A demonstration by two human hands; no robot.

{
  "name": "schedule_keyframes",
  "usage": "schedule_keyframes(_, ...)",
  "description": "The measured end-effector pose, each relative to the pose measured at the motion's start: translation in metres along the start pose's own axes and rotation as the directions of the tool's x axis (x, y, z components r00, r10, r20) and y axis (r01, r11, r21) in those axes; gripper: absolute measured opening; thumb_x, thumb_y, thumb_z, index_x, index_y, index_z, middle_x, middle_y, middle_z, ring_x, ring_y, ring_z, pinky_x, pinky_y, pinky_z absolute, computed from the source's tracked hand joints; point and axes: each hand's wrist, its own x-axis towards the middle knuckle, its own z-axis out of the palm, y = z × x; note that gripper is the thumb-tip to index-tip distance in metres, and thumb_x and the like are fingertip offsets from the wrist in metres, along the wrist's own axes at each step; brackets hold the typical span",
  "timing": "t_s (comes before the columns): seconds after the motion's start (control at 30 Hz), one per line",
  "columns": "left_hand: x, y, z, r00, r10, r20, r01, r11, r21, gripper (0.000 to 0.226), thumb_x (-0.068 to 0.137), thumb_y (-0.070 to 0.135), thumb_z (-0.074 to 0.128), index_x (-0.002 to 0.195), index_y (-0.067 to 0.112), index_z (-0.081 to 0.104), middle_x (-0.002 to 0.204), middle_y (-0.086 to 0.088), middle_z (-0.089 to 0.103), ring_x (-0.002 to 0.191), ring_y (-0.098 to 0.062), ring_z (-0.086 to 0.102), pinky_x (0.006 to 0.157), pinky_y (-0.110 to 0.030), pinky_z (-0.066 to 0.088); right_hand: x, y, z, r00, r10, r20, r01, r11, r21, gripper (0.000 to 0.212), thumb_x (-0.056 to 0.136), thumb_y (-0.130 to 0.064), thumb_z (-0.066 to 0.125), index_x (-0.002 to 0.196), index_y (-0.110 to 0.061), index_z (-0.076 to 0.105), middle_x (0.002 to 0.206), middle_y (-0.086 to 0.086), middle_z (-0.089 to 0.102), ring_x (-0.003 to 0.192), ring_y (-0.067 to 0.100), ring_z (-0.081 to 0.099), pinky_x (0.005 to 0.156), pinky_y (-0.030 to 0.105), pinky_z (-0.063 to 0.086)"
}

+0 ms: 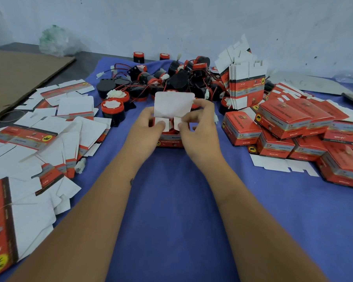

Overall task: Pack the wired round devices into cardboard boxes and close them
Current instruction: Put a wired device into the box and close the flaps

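Box (169, 139) sits at frame centre on the blue bench (171, 200), lid flap upright; left hand (149, 124) presses a side flap, right hand (196, 121) pinches the lid's corner, each grip curled.

Both forearms extended forward, converging at centre. Left hand (149, 124) fingers curled, thumb pressing down at front. Right hand (198, 123) raised slightly higher, thumb and index pinching, remaining fingers loosely bent.

Glossy red printed cardboard boxes (242, 130) with matt white insides lie on blue cloth (171, 200).
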Motion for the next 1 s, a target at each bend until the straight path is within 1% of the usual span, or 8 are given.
schedule_keyframes(0.1, 0.002, -0.003, -0.002, 0.994, 0.089, -0.057, -0.088, 0.996, 0.029, 0.033, 0.094, 0.006, 0.057, 0.096, 0.039, 0.057, 0.102, 0.017, 0.065, 0.095, 0.004, 0.061, 0.076, -0.016, 0.048, 0.001, -0.001, -0.007, 0.993, -0.092, -0.072, 0.089, 0.995, -0.045, 0.067, 0.081, -0.003, 0.071, 0.137, -0.022, 0.04, 0.121, -0.003, 0.043, 0.114, 0.014, 0.045, 0.097, 0.026, 0.041)
schedule_keyframes(0.23, -0.002, -0.003, -0.009, 0.976, 0.185, -0.115, -0.174, 0.979, 0.103, 0.032, 0.087, -0.003, 0.063, 0.084, 0.029, 0.068, 0.094, 0.018, 0.064, 0.094, 0.002, 0.061, 0.074, -0.011, 0.049, 0.002, 0.003, -0.015, 0.992, -0.029, 0.121, 0.028, 1.0, 0.003, 0.034, 0.09, 0.007, 0.051, 0.108, -0.013, 0.071, 0.116, -0.001, 0.062, 0.109, 0.011, 0.057, 0.091, 0.023, 0.05)
schedule_keyframes(0.3, 0.002, 0.0, -0.016, 0.988, 0.123, -0.097, -0.118, 0.991, 0.054, 0.029, 0.088, -0.006, 0.056, 0.092, 0.016, 0.074, 0.097, 0.017, 0.068, 0.089, 0.008, 0.063, 0.067, -0.005, 0.047, 0.001, 0.005, -0.018, 0.988, 0.061, 0.142, -0.08, 0.988, 0.132, 0.042, 0.088, 0.012, 0.04, 0.104, -0.008, 0.073, 0.115, 0.003, 0.067, 0.111, 0.013, 0.058, 0.082, 0.011, 0.049)
schedule_keyframes(0.4, 0.012, 0.006, -0.026, 0.997, -0.063, 0.05, 0.061, 0.998, 0.034, 0.029, 0.096, 0.002, 0.051, 0.115, 0.013, 0.071, 0.123, 0.006, 0.066, 0.114, -0.004, 0.059, 0.076, -0.006, 0.044, 0.002, 0.008, -0.024, 0.979, 0.079, 0.191, -0.124, 0.963, 0.239, 0.036, 0.089, 0.006, 0.043, 0.103, -0.005, 0.074, 0.114, 0.001, 0.069, 0.112, 0.009, 0.059, 0.084, 0.01, 0.047)
schedule_keyframes(0.5, 0.002, 0.001, -0.027, 0.995, 0.093, 0.024, -0.096, 0.988, 0.124, 0.023, 0.095, 0.013, 0.059, 0.112, 0.02, 0.073, 0.122, 0.013, 0.064, 0.112, -0.001, 0.057, 0.071, 0.0, 0.042, 0.0, 0.011, -0.025, 0.97, 0.002, 0.244, -0.028, 0.994, 0.102, 0.022, 0.093, -0.009, 0.058, 0.11, -0.015, 0.07, 0.115, -0.01, 0.063, 0.109, -0.005, 0.055, 0.087, 0.008, 0.042)
schedule_keyframes(0.63, -0.003, -0.006, -0.023, 0.964, 0.259, 0.059, -0.263, 0.898, 0.353, 0.029, 0.097, 0.016, 0.059, 0.124, 0.019, 0.068, 0.131, 0.013, 0.057, 0.119, 0.005, 0.045, 0.08, 0.007, 0.033, 0.0, 0.017, -0.021, 0.96, -0.101, 0.262, 0.128, 0.988, -0.085, 0.037, 0.088, -0.017, 0.071, 0.124, -0.017, 0.064, 0.117, -0.014, 0.054, 0.103, -0.022, 0.045, 0.086, -0.002, 0.032)
schedule_keyframes(0.87, -0.002, -0.008, -0.024, 0.963, 0.247, 0.108, -0.269, 0.892, 0.362, 0.045, 0.089, 0.009, 0.068, 0.133, 0.018, 0.061, 0.142, 0.007, 0.054, 0.133, -0.006, 0.044, 0.106, -0.015, 0.035, 0.003, 0.016, -0.015, 0.969, -0.146, 0.201, 0.186, 0.962, -0.199, 0.035, 0.088, -0.021, 0.071, 0.123, -0.016, 0.065, 0.106, -0.018, 0.054, 0.097, -0.008, 0.049, 0.088, 0.005, 0.038)
schedule_keyframes(1.0, -0.001, -0.007, -0.023, 0.968, 0.236, 0.089, -0.252, 0.897, 0.364, 0.041, 0.093, 0.015, 0.067, 0.133, 0.021, 0.06, 0.137, 0.011, 0.056, 0.128, -0.005, 0.047, 0.092, 0.004, 0.031, 0.003, 0.013, -0.015, 0.971, -0.141, 0.194, 0.185, 0.955, -0.232, 0.033, 0.091, -0.024, 0.067, 0.123, -0.017, 0.065, 0.112, -0.011, 0.059, 0.103, -0.001, 0.05, 0.089, 0.013, 0.042)
